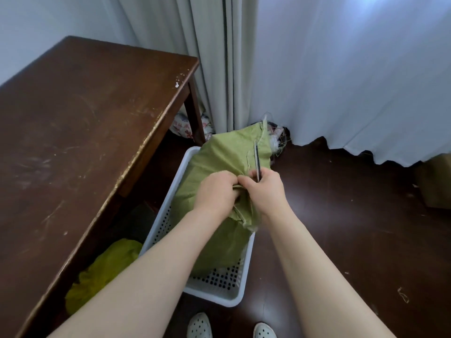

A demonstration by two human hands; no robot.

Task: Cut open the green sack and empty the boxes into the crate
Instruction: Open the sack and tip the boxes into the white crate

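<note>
Below, left hand and right hand tight on green sack, right also round half-hidden scissors.

Sack sits in the crate. Table at the crate's nine o'clock, curtain at twelve.

The dark floor carries the white crate, a yellow-green bundle and a wooden table.

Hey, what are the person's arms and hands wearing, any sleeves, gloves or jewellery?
Nothing shows. The left forearm and right forearm are bare to the frame edge, no sleeves in view. The left hand and right hand have no gloves, and no watch, bracelet or ring is visible.
</note>
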